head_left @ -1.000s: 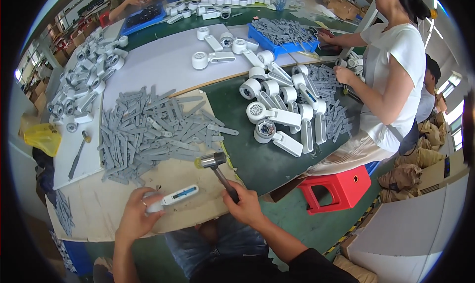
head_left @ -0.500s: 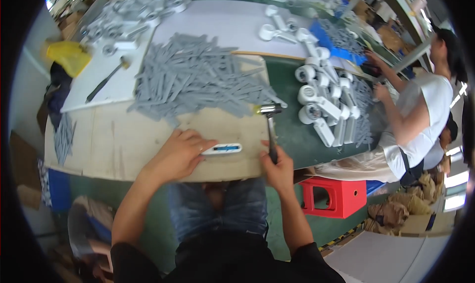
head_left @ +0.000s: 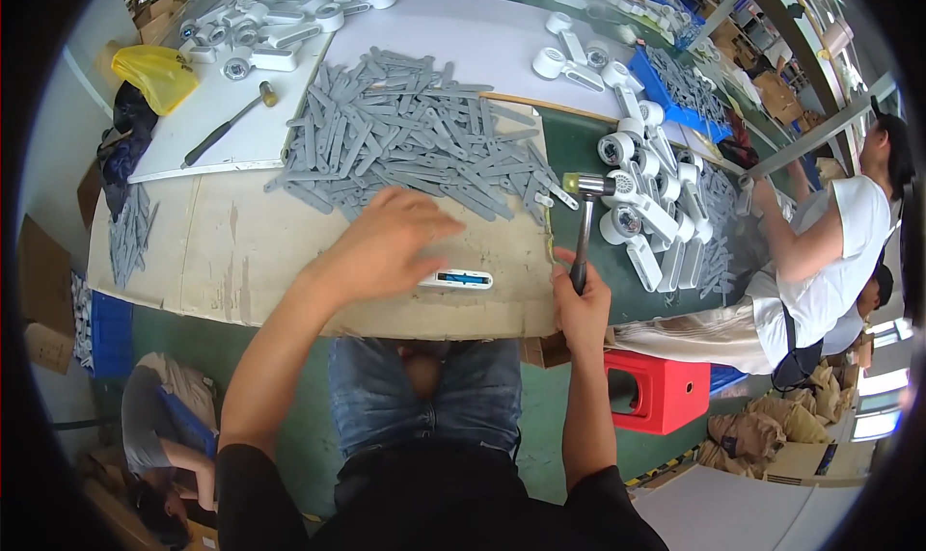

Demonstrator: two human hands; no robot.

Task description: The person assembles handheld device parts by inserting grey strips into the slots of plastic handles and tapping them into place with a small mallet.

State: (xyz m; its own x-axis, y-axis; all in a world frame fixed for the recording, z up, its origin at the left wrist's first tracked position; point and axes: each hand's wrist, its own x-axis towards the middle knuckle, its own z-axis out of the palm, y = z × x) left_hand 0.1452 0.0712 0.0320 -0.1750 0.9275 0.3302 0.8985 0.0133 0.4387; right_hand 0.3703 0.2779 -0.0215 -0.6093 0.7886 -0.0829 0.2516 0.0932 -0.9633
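Here, at the left end of the white slotted handle [head_left: 465, 279], the left hand [head_left: 388, 245] holds its fingers apart; right of it, the right hand [head_left: 583, 310] clasps a double-faced mallet [head_left: 585, 226].

bright indoor light | windows [head_left: 876, 425] glaring right | edges bent, corners black

I'm looking through the left fisheye on my head, steeply down and forward: lap [head_left: 371, 387] at lower middle, both hands [head_left: 384, 247] close by, the desk [head_left: 574, 141] curving away ahead, straight edges bowing toward the dark rim.
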